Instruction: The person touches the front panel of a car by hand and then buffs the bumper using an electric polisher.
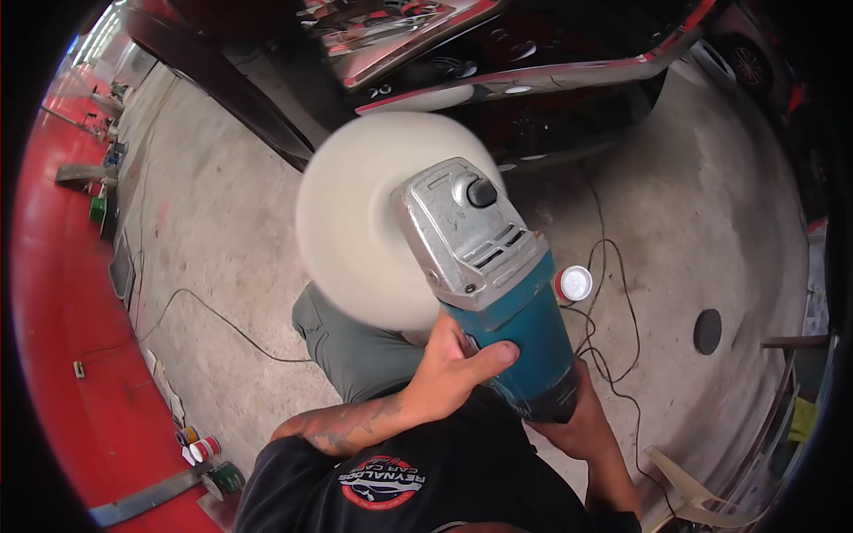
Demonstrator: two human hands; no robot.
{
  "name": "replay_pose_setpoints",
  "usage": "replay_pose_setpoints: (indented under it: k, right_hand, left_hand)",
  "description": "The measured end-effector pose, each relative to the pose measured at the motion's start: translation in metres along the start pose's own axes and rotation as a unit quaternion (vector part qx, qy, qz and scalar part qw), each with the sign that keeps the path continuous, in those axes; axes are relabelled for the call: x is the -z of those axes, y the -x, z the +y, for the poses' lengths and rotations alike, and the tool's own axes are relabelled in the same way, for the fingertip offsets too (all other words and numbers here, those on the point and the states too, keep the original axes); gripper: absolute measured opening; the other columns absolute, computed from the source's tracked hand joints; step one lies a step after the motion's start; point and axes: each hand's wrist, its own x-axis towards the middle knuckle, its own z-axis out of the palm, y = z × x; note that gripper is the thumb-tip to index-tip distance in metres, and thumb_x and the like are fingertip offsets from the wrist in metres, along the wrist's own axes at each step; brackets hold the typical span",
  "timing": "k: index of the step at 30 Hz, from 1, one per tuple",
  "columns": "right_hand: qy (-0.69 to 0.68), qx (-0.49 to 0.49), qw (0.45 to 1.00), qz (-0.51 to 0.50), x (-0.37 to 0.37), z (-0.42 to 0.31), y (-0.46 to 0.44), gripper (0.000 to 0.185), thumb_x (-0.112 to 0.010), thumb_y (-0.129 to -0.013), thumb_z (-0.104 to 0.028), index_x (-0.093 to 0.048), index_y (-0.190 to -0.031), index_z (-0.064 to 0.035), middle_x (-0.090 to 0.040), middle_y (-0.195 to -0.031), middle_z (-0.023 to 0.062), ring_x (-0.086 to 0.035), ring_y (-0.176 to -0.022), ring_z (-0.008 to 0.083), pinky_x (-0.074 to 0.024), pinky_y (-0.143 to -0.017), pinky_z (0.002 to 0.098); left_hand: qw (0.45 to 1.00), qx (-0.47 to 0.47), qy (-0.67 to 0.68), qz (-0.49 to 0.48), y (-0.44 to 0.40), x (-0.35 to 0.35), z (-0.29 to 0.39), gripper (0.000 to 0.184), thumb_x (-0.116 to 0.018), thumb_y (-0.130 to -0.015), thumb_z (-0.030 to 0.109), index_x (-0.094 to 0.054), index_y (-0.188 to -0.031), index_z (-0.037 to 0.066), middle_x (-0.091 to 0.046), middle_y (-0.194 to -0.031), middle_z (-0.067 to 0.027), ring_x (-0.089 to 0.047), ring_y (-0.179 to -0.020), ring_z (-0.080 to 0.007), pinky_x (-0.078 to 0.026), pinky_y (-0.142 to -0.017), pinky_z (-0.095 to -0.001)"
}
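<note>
Both my hands are on a teal and silver corded polisher (520, 333), held in front of my body. My left hand (458, 369) wraps the teal housing near the metal head, its thumb lying along the body. At the rear end, my right hand (577, 417) grips the polisher; most of its fingers are hidden behind the housing. A large white buffing pad (355, 222) on the polisher's head looks smeared, as if spinning. Beyond it is the glossy dark car body panel (551, 115); whether the pad touches it I cannot tell.
A power cord (635, 329) loops over the concrete floor (222, 240) on the right. Near the polisher stands an open can (576, 283) with pale contents. A dark round disc (707, 331) lies farther right. Several cans (204, 449) sit by the red wall (71, 355).
</note>
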Motion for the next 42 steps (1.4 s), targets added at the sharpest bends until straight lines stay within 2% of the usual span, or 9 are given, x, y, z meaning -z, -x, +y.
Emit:
replay_pose_setpoints:
  k: [5, 8, 13, 19, 23, 27, 33, 36, 42]
  right_hand:
    - [0.095, 0.057, 0.982, 0.15, 0.003, 0.02, 0.006, 0.083, -0.08, -0.078, -0.009, -0.029, -0.142, 0.0014, -0.06, -0.123, 0.0225, -0.062, -0.113, 0.0305, -0.0476, -0.096, 0.0392]
    - [0.044, 0.005, 0.972, 0.231, 0.011, 0.035, 0.004, 0.08, -0.078, -0.079, -0.008, -0.03, -0.142, 0.0015, -0.059, -0.124, 0.0228, -0.062, -0.114, 0.0306, -0.048, -0.094, 0.0384]
    - [0.056, 0.042, 0.951, 0.302, 0.015, 0.051, 0.002, 0.077, -0.076, -0.079, -0.005, -0.031, -0.142, 0.0003, -0.057, -0.122, 0.0178, -0.059, -0.108, 0.0245, -0.0464, -0.094, 0.0346]
    - [0.037, -0.026, 0.97, 0.239, 0.016, 0.034, -0.002, 0.08, -0.078, -0.076, -0.006, -0.033, -0.142, -0.0017, -0.055, -0.126, 0.0164, -0.057, -0.113, 0.026, -0.0455, -0.097, 0.0373]
    - [0.126, 0.052, 0.982, 0.13, 0.006, 0.032, -0.009, 0.084, -0.079, -0.076, -0.011, -0.03, -0.143, -0.0042, -0.063, -0.117, 0.0269, -0.063, -0.114, 0.0432, -0.0512, -0.092, 0.0439]
    - [0.097, -0.024, 0.993, 0.056, -0.003, 0.025, -0.018, 0.089, -0.084, -0.072, -0.011, -0.031, -0.143, -0.0044, -0.063, -0.12, 0.0234, -0.063, -0.115, 0.0371, -0.0482, -0.097, 0.042]
    - [0.06, 0.018, 0.989, 0.133, 0.012, 0.048, -0.015, 0.089, -0.083, -0.071, -0.009, -0.032, -0.144, -0.0042, -0.059, -0.126, 0.0203, -0.06, -0.117, 0.0322, -0.0463, -0.099, 0.0404]
    - [0.118, 0.071, 0.966, 0.219, 0.025, 0.068, -0.019, 0.086, -0.08, -0.072, -0.004, -0.032, -0.143, -0.0014, -0.062, -0.122, 0.0256, -0.063, -0.115, 0.0368, -0.0489, -0.095, 0.0416]
    - [0.009, 0.047, 0.952, 0.303, 0.055, 0.096, -0.035, 0.074, -0.072, -0.077, 0.0, -0.035, -0.141, -0.0016, -0.056, -0.123, 0.0143, -0.057, -0.111, 0.0236, -0.0451, -0.097, 0.0353]
  left_hand:
    - [0.997, 0.014, 0.024, -0.072, -0.037, -0.004, -0.036, 0.073, -0.077, -0.086, 0.019, -0.037, -0.144, -0.001, -0.054, -0.135, -0.011, -0.053, -0.123, -0.0192, -0.04, -0.107, -0.0365]
    - [0.993, 0.035, 0.044, -0.108, -0.071, -0.015, -0.06, 0.076, -0.079, -0.083, 0.019, -0.038, -0.144, -0.001, -0.055, -0.134, -0.0114, -0.053, -0.124, -0.0204, -0.041, -0.108, -0.0371]
    - [0.989, 0.023, 0.016, -0.143, -0.109, -0.027, -0.085, 0.077, -0.079, -0.082, 0.021, -0.039, -0.144, -0.001, -0.056, -0.133, -0.0115, -0.054, -0.122, -0.0213, -0.043, -0.106, -0.0379]
    - [0.995, 0.019, 0.005, -0.1, -0.073, -0.01, -0.07, 0.084, -0.08, -0.082, 0.026, -0.033, -0.146, -0.001, -0.051, -0.138, -0.0123, -0.048, -0.128, -0.0216, -0.038, -0.11, -0.0378]
    - [1.0, -0.013, 0.0, -0.009, -0.021, 0.018, -0.059, 0.074, -0.078, -0.083, 0.024, -0.042, -0.141, -0.003, -0.055, -0.134, -0.0129, -0.052, -0.125, -0.022, -0.041, -0.107, -0.0389]
    - [0.999, -0.04, 0.006, 0.034, -0.001, 0.022, -0.043, 0.07, -0.078, -0.083, 0.024, -0.045, -0.138, -0.004, -0.058, -0.129, -0.0127, -0.054, -0.121, -0.022, -0.043, -0.104, -0.0385]
    - [0.999, 0.006, -0.045, -0.012, -0.031, 0.008, -0.051, 0.071, -0.08, -0.081, 0.02, -0.044, -0.138, -0.002, -0.057, -0.131, -0.0118, -0.054, -0.121, -0.021, -0.042, -0.105, -0.038]
    - [0.995, -0.013, -0.063, -0.079, -0.07, -0.007, -0.071, 0.078, -0.082, -0.08, 0.02, -0.039, -0.142, -0.001, -0.055, -0.133, -0.0114, -0.053, -0.122, -0.0204, -0.041, -0.106, -0.0379]
    - [0.988, -0.002, -0.056, -0.146, -0.145, -0.04, -0.107, 0.081, -0.083, -0.079, 0.026, -0.04, -0.142, 0.0, -0.055, -0.132, -0.0113, -0.052, -0.123, -0.0201, -0.041, -0.107, -0.0371]
